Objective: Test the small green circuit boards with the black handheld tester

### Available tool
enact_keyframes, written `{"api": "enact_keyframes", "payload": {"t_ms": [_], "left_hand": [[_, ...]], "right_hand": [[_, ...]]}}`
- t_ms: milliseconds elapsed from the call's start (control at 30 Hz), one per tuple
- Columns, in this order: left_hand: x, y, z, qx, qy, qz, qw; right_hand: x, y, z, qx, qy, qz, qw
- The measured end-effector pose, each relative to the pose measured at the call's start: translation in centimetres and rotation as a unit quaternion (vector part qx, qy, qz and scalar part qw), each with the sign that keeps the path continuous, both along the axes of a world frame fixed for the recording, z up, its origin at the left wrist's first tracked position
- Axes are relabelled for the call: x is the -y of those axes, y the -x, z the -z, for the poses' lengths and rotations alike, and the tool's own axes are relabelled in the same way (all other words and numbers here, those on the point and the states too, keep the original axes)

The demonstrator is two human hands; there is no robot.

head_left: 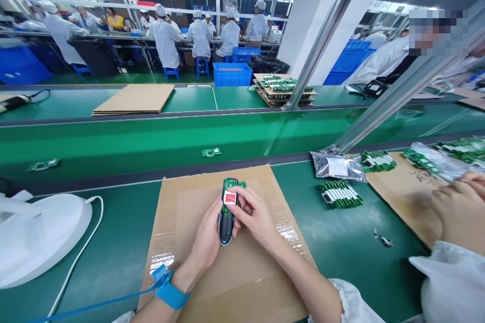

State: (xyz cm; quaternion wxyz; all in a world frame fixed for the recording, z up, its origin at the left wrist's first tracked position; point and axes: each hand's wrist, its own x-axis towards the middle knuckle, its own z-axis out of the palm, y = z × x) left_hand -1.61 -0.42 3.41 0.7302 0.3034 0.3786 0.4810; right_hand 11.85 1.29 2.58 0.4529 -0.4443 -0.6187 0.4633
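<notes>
Over a taped cardboard sheet, my left hand is wrapped round a dark elongated device housing with a green circuit board in its upper part. A blue strap circles my left wrist. My right hand pinches a small white piece with a red square, which lies over the board in the middle of the housing. Its thumb and index finger are at the piece's right edge. Another bit of green board shows just right of the housing's top.
A white round base with a cable stands left. Stacked boards, a silver bag and a co-worker's hands are at right. Behind runs a green belt carrying loose boards; a metal post rises at right.
</notes>
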Motion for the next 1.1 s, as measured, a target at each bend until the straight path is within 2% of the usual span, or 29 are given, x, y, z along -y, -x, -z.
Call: {"api": "enact_keyframes", "payload": {"t_ms": [67, 133, 233, 367, 433, 467, 567, 633, 800, 867, 967, 1033, 1100], "left_hand": [[0.1, 0.0, 0.4, 0.008, -0.009, -0.006, 1.000], [0.3, 0.0, 0.9, 0.004, -0.012, 0.002, 1.000], [0.4, -0.2, 1.6, -0.034, -0.033, 0.008, 0.999], [0.3, -0.1, 1.9, -0.047, -0.032, -0.049, 0.997], [0.0, 0.1, 1.7, -0.040, -0.007, -0.083, 0.996], [-0.2, 0.3, 1.6, -0.034, 0.001, -0.097, 0.995], [-0.6, 0.8, 1.3, -0.009, 0.006, -0.121, 0.993], [-0.8, 1.0, 1.4, 0.005, 0.007, -0.131, 0.991], [-0.8, 1.2, 1.7, 0.022, 0.012, -0.142, 0.990], [-0.8, 1.2, 1.8, 0.028, 0.008, -0.142, 0.989], [-0.8, 1.2, 1.7, 0.024, 0.017, -0.145, 0.989], [-0.8, 1.1, 1.5, 0.020, 0.024, -0.149, 0.988], [-0.9, 1.0, 1.3, 0.018, 0.023, -0.154, 0.988]], "right_hand": [[0.1, 0.0, 0.0, -0.013, 0.020, -0.012, 1.000], [0.3, 0.1, 0.2, -0.001, 0.029, 0.007, 1.000], [0.6, 0.6, 0.3, 0.033, 0.020, 0.073, 0.997], [0.5, 0.3, -0.4, 0.017, -0.051, 0.181, 0.982], [0.0, -0.5, -1.1, 0.085, -0.063, 0.236, 0.966], [-0.2, -1.0, -1.5, 0.143, -0.053, 0.242, 0.958], [-0.9, -1.9, -2.2, 0.328, -0.038, 0.199, 0.923], [-1.2, -1.9, -2.0, 0.406, -0.053, 0.174, 0.896], [-1.8, -1.1, -0.4, 0.471, -0.085, 0.145, 0.866], [-1.8, -1.1, 0.0, 0.478, -0.086, 0.137, 0.863], [-2.3, -1.9, -0.5, 0.459, -0.061, 0.085, 0.882], [-3.7, -2.6, -1.2, 0.444, -0.032, 0.057, 0.894], [-6.1, -2.8, -1.9, 0.449, -0.005, 0.061, 0.891]]}}
